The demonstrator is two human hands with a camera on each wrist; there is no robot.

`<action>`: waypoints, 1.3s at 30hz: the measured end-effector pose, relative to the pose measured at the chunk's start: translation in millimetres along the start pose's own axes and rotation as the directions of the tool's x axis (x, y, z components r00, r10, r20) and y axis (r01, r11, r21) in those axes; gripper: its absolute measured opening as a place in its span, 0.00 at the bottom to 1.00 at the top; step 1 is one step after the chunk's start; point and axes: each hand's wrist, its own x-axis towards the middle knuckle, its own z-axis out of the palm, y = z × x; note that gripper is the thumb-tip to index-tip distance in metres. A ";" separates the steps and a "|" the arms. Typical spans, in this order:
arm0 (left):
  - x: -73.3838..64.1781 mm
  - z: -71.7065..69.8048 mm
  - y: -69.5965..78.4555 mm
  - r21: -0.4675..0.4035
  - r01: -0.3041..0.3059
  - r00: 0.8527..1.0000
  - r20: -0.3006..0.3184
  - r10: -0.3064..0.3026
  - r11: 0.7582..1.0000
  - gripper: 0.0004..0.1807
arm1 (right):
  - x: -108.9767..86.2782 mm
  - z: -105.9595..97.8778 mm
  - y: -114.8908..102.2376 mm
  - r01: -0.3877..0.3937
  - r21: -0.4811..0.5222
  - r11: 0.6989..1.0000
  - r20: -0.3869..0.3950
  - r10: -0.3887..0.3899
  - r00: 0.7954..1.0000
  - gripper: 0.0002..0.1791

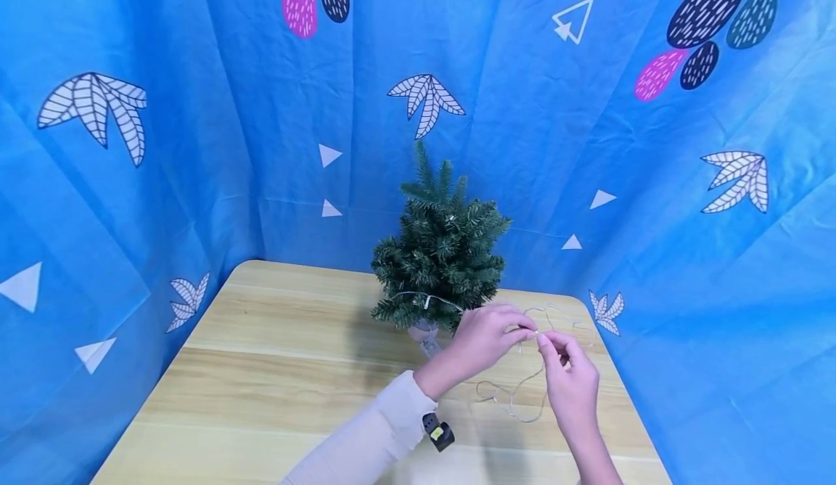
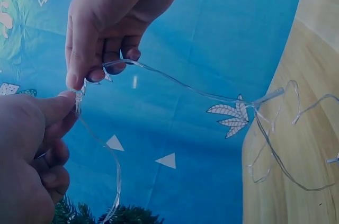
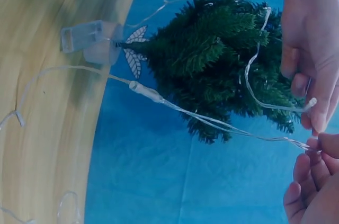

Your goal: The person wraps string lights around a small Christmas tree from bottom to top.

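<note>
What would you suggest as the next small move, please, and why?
Perhaps ease the left hand toward the tree, drawing the light string along: that hand and the right hand both pinch the string near the tree, part crosses the tree's lower front, and more lies loose on the table.

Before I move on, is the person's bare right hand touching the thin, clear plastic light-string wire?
Touching. The right wrist view shows the right hand pinching the clear wire, whose strands run into its grip.

Pale wood-grain table (image 1: pixel 261 376). Far middle: small green artificial fir tree (image 1: pixel 440 253), upright on pale base (image 1: pixel 421 330); clear plastic box (image 1: pixel 430 347) beside base, near side. Right: loose loops of thin clear light-string wire (image 1: pixel 526 421).
</note>
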 end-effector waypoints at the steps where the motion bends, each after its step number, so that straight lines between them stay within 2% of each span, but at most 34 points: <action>1: 0.6 0.5 -0.3 0.005 -0.001 1.000 -0.013 0.001 1.000 0.09 | 0.7 -0.5 0.4 0.006 -0.004 1.000 0.001 -0.006 1.000 0.08; 4: 2.9 1.4 -1.3 0.020 0.005 0.999 -0.050 -0.004 1.000 0.08 | 2.4 -2.4 2.8 0.022 -0.023 0.999 0.013 -0.022 1.000 0.08; 13: 9.4 0.2 -5.0 0.022 0.079 0.990 -0.118 -0.076 0.997 0.09 | 8.3 -12.3 20.2 0.097 -0.079 0.992 0.056 -0.092 0.994 0.05; 17: 13.4 -1.6 -7.7 0.022 0.095 0.984 -0.153 -0.090 0.995 0.08 | 11.5 -16.1 29.4 0.098 -0.110 0.989 0.064 -0.091 0.994 0.05; 24: 26.0 -4.8 -10.0 -0.075 0.145 0.975 -0.160 -0.155 0.987 0.09 | 12.0 -24.1 40.6 0.062 -0.133 0.989 0.038 -0.058 0.998 0.06; 30: 39.4 -4.0 -10.6 -0.156 0.151 0.970 -0.167 -0.177 0.976 0.10 | 8.9 -29.9 45.5 0.053 -0.138 0.989 0.017 -0.051 0.999 0.05; 36: 51.9 -4.5 -9.7 -0.191 0.166 0.967 -0.163 -0.198 0.968 0.11 | 0.3 -32.5 44.3 -0.002 -0.155 0.988 0.024 0.006 1.000 0.07; 39: 58.4 -4.1 -9.7 -0.218 0.173 0.965 -0.156 -0.209 0.961 0.10 | -5.0 -31.6 43.7 -0.005 -0.147 0.989 0.022 0.009 1.000 0.07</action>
